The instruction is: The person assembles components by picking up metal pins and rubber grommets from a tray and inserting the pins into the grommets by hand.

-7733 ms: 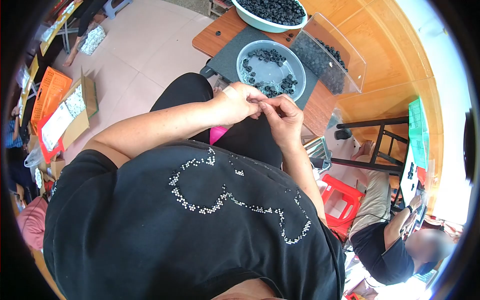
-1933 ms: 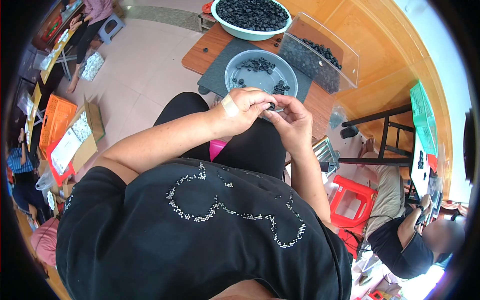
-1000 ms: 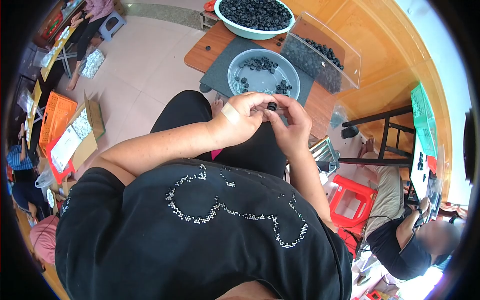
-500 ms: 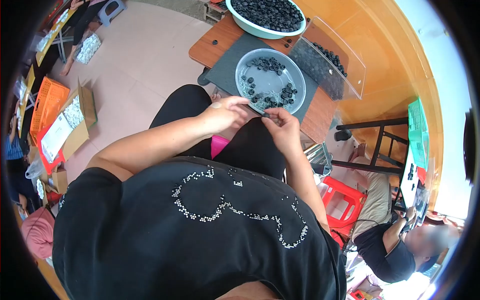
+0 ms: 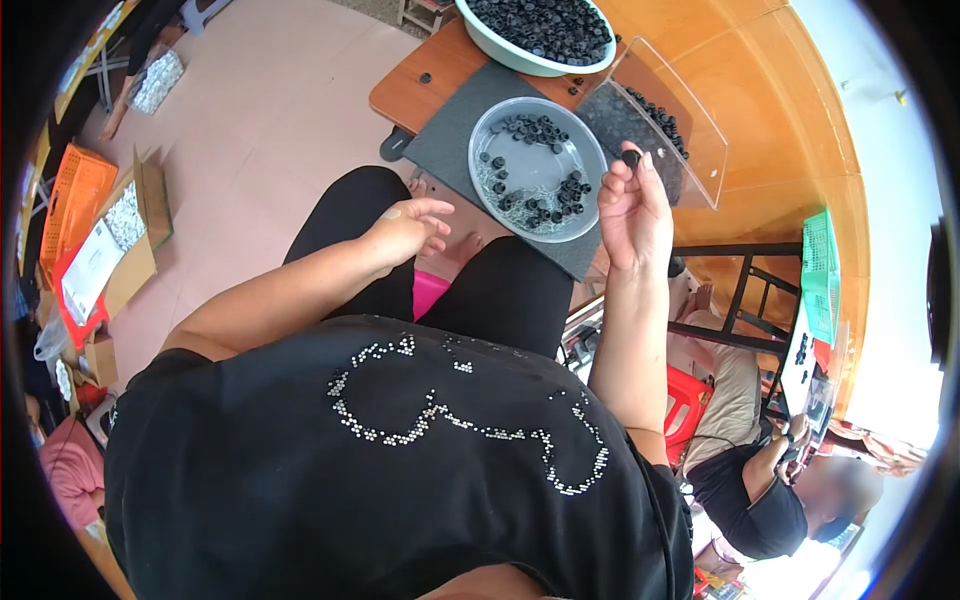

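Note:
My right hand (image 5: 637, 222) is raised at the right of the grey basin, palm up, pinching a small round black part (image 5: 631, 158) between thumb and fingers. Over my lap, my left hand (image 5: 405, 232) has its fingers apart and nothing visible in it. The grey plastic basin (image 5: 482, 130) holds several loose black round parts and thin, pale, clear strands. It rests on a dark mat (image 5: 432, 150) on the wooden table. Just beyond my right hand stands a tilted clear plastic box (image 5: 722, 150) with more black parts inside.
A pale green bowl (image 5: 485, 42) heaped with black parts stands at the table's far end. A dark rack (image 5: 745, 290) and a green basket (image 5: 820, 270) are at the right, near a seated person (image 5: 750, 500). An orange crate (image 5: 75, 210) and an open carton (image 5: 150, 225) lie at the left.
My right hand has risen from the basin's near edge to the right, beside the clear box, with the black part. My left hand has drawn back from the basin toward my lap.

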`<state>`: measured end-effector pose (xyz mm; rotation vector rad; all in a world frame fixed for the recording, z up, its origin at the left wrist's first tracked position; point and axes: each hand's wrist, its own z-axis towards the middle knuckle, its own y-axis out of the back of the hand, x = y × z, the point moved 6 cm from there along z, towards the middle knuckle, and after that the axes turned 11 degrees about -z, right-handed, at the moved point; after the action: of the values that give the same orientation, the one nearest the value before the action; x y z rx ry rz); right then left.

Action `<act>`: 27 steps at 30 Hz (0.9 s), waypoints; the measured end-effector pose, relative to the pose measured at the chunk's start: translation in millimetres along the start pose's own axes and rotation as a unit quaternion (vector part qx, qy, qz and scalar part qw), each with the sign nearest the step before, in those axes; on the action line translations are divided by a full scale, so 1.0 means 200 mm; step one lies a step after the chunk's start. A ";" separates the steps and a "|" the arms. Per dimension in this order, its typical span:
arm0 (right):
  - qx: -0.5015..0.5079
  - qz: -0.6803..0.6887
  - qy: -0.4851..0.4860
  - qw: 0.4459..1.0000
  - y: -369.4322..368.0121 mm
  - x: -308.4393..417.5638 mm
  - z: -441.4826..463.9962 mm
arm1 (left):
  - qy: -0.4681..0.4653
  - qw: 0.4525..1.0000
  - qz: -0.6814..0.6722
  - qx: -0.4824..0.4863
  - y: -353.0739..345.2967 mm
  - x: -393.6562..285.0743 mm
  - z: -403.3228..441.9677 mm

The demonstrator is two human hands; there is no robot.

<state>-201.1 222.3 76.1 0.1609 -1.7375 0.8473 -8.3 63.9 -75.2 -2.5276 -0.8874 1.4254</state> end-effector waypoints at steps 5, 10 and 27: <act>0.067 0.088 -0.054 0.992 -0.01 -0.14 -0.09 | 0.035 0.999 -0.021 -0.022 0.07 0.08 0.05; 0.010 -0.027 -0.013 0.999 -0.05 -0.13 -0.15 | 0.039 0.999 -0.023 -0.003 0.07 0.11 0.08; -0.255 -0.256 0.169 0.917 0.30 0.34 0.10 | 0.033 0.999 0.021 -0.002 0.06 0.13 0.08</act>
<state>-272.0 274.2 107.8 0.1017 -1.4330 0.0202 -5.9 66.1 -107.6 -2.5947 -0.8323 1.3436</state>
